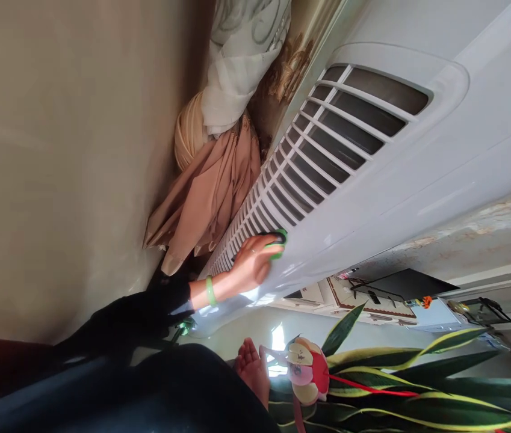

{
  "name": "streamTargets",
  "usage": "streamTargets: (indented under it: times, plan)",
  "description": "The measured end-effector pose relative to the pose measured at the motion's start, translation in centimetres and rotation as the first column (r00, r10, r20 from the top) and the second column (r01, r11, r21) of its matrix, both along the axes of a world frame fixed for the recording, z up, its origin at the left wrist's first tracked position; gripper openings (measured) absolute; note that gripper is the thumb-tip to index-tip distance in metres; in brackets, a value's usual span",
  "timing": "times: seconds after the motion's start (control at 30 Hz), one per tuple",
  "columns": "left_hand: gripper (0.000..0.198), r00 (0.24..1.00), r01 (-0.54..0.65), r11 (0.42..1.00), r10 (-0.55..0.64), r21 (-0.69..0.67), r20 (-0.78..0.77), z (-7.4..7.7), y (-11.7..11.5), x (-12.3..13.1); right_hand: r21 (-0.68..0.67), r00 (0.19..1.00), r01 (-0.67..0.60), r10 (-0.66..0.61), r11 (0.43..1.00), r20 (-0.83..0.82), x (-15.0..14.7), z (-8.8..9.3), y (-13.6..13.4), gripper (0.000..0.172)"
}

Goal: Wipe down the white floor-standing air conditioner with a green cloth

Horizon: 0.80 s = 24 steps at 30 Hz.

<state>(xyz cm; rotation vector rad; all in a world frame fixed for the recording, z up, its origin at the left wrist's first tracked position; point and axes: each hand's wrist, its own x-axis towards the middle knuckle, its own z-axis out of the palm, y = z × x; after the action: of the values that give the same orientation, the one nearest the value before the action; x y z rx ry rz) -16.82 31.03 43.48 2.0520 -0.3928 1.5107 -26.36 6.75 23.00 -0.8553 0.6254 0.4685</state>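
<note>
The picture is turned sideways. My left hand [253, 261], with a light green bangle [210, 291] at the wrist, is closed around a small dark pad with a bright green edge [278, 243]. The pad is against the white front of a tall air conditioner [354, 222], beside its slatted vent [322, 138]. Most of the pad is hidden by my fingers. Lower in the picture, my right hand [254, 370] shows its palm with the fingers loosely apart. It holds nothing that I can see and is near a red and cream flower-shaped ornament [312, 370].
A potted plant's long green leaves [386, 361] reach across the lower right. A tied brown and white curtain [219, 180] hangs beside the air conditioner, near the beige wall [56, 150]. A cabinet [368, 304] and a dark screen [411, 282] stand farther off.
</note>
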Motion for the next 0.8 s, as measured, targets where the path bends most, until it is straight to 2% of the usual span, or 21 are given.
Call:
streamTargets:
  times: [0.17, 0.33, 0.43, 0.53, 0.6, 0.7, 0.73, 0.8]
  plan:
    - [0.051, 1.000, 0.027, 0.998, -0.027, 0.049, -0.008, 0.8, 1.0, 0.0, 0.010, 1.000, -0.006, 0.006, 1.000, -0.002, 0.1, 0.2, 0.1, 0.037]
    - [0.048, 0.993, 0.120, 0.986, -0.119, -0.117, 0.013, 1.4, 0.6, 0.3, 0.018, 1.000, 0.008, -0.007, 1.000, -0.030, -0.6, -0.3, 0.2, 0.043]
    - [0.042, 0.989, 0.144, 0.989, -0.142, -0.028, 0.048, 1.4, 1.3, 0.9, 0.009, 1.000, 0.013, -0.012, 1.000, -0.022, -0.9, -0.3, 0.4, 0.042]
    - [0.026, 0.981, 0.185, 0.978, -0.189, 0.091, 0.037, 1.0, 2.7, 1.5, -0.005, 0.999, 0.032, -0.032, 0.999, 0.005, -0.9, -0.3, 0.4, 0.038]
    - [0.019, 0.981, 0.189, 0.982, -0.188, -0.008, 0.054, 0.8, 3.3, 1.5, -0.011, 0.999, 0.047, -0.047, 0.999, 0.014, -0.9, -0.3, 0.1, 0.038]
    - [0.019, 0.989, 0.144, 0.944, -0.125, -0.298, 0.081, 1.3, 2.7, 1.1, -0.017, 0.998, 0.064, -0.064, 0.998, 0.007, -1.2, -0.7, -0.6, 0.040]
    - [0.023, 0.990, 0.133, 0.931, -0.112, -0.339, 0.082, 1.8, 2.1, 1.1, -0.020, 0.998, 0.068, -0.068, 0.998, 0.004, -1.3, -0.9, -0.9, 0.040]
    - [0.026, 0.991, 0.127, 0.951, -0.107, -0.283, 0.085, 3.0, 1.0, 1.1, -0.028, 0.998, 0.070, -0.070, 0.997, 0.002, -1.6, -1.3, -1.2, 0.039]
